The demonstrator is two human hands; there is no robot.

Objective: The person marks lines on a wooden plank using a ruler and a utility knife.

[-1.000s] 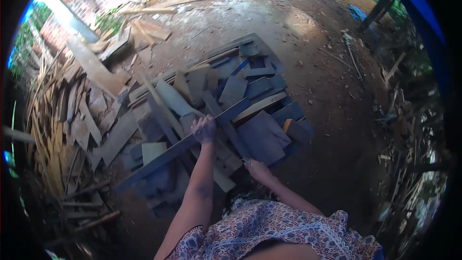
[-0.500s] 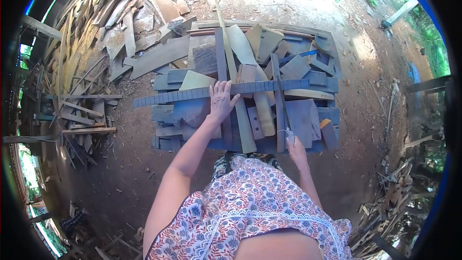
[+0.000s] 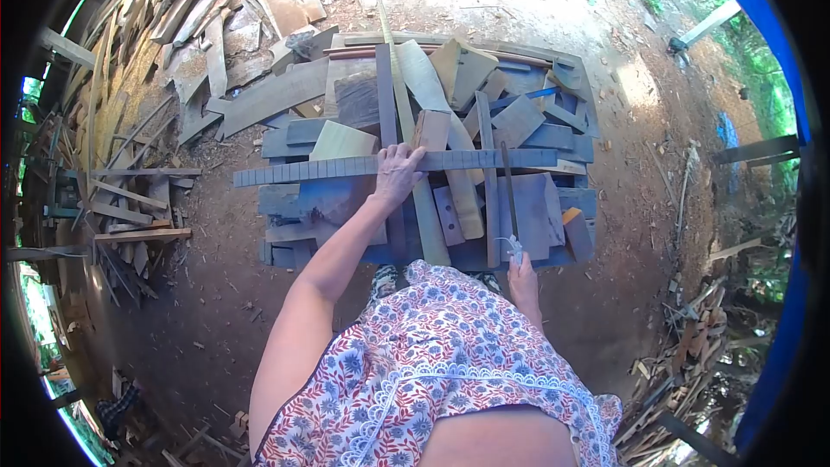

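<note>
A long narrow wooden strip (image 3: 320, 169) with evenly spaced cross lines lies crosswise over the wood pile. My left hand (image 3: 399, 175) is closed over its middle, fingers curled over the far edge. In my right hand (image 3: 523, 282) is a thin-bladed saw (image 3: 509, 195), held by a handle wrapped in pale material. The dark blade points away from me and crosses the strip near its right end. Whether the teeth are cutting into it is too small to tell. Beneath the strip are a reddish block (image 3: 431, 130) and a long narrow board (image 3: 482, 199).
Offcuts and boards (image 3: 519, 121) cover the low work surface under the strip. Scrap wood heaps (image 3: 130, 60) stand at the left, with more sticks (image 3: 692, 346) at lower right. A post (image 3: 709, 24) stands at upper right on the dirt ground (image 3: 640, 233).
My left fingers have curled from lying flatter to gripping the strip. The strip has turned slightly more level. The saw has drawn back toward me, and the whole view has shifted a little.
</note>
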